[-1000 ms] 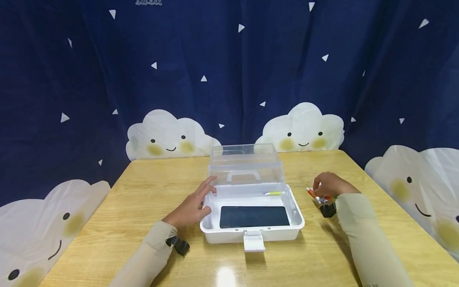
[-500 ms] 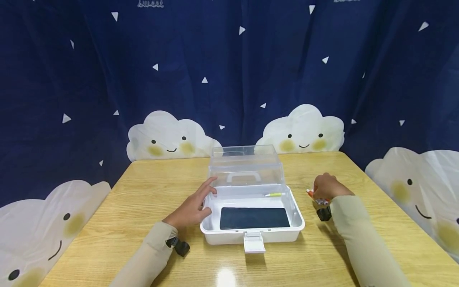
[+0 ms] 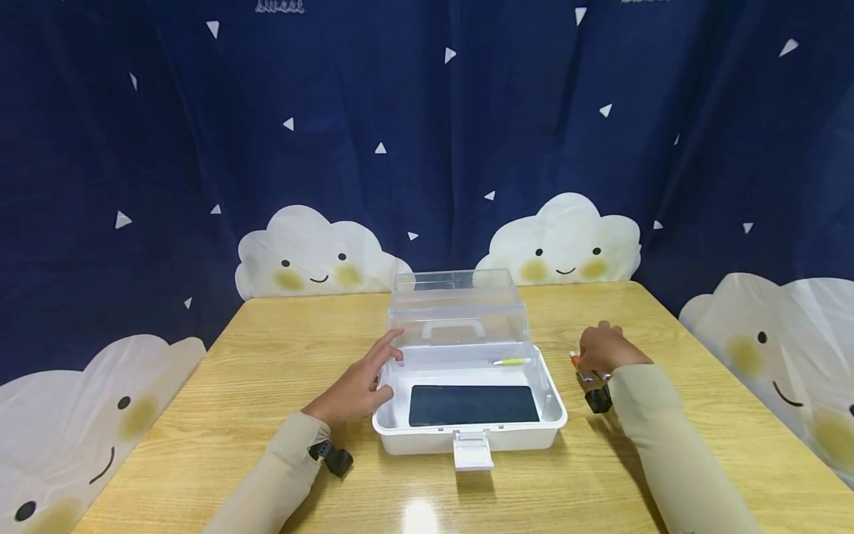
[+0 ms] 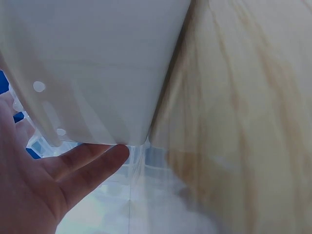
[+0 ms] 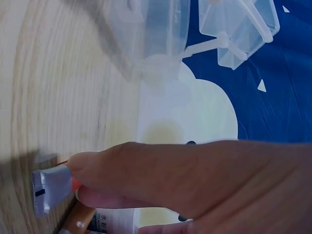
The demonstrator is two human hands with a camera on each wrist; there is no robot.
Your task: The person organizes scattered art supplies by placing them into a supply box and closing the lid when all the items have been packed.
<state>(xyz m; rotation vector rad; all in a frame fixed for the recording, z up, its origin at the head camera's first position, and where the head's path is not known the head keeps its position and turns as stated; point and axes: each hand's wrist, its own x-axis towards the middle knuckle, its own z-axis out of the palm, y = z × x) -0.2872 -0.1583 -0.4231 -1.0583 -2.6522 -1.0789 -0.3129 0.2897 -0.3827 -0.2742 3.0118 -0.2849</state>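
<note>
- Slightly leftward, nearer the white plastic box (image 3: 427, 443), the right hand (image 3: 603, 348) has shifted since the earlier frame; the left hand (image 3: 356, 386) looks unmoved.
- Left-hand fingers spread wide at the box's left end, thumb by the rim.
- Right of those fingers: smooth, rigid box walls, a clear lid (image 3: 460, 297) tipped back, a flat dark slab (image 3: 474, 405) and a slim yellow-green pen (image 3: 512, 361) inside.
- Right thumb and finger sit narrow, pinching a silvery crimped tube (image 5: 52, 189) over the wood-grained table (image 3: 293, 334).
- Tube probably light, soft, easily dented, somewhat slippery; its flat crimp should offer the best hold.
- Just beside these fingertips: an orange-brown tube (image 5: 78, 219).
</note>
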